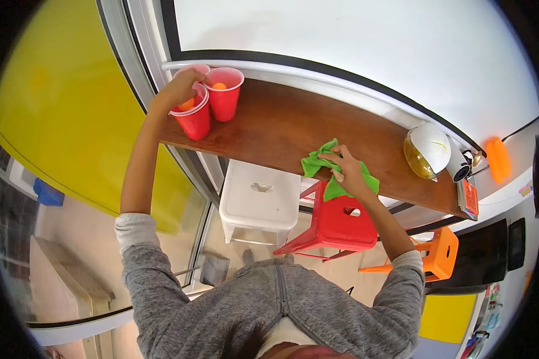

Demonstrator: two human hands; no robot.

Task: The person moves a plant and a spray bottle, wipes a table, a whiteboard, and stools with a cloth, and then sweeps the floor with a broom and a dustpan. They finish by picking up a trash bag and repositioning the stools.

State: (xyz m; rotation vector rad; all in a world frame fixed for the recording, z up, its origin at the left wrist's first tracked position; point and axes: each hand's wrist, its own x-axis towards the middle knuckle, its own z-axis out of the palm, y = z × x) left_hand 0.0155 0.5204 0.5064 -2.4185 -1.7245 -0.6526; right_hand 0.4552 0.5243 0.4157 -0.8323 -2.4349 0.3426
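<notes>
Three red plastic cups with white rims stand together at the left end of the brown wooden shelf (269, 122). My left hand (178, 90) reaches over them, its fingers curled at the rims and gripping the front cup (195, 122). An orange ball shows inside this cup, partly behind my wrist. Another orange ball (219, 86) lies in the right cup (224, 106). The back cup (200, 69) is mostly hidden by my hand. My right hand (348, 169) holds a bright green cloth (336, 190) at the shelf's front edge, one part hanging over it.
Toward the right end sit a white helmet with a yellow visor (428, 151), a white cylindrical device (459, 166) and a small orange box (468, 198). Below stand a white stool (260, 197), a red stool (344, 224) and an orange stool (440, 254). A whiteboard (353, 42) rises behind.
</notes>
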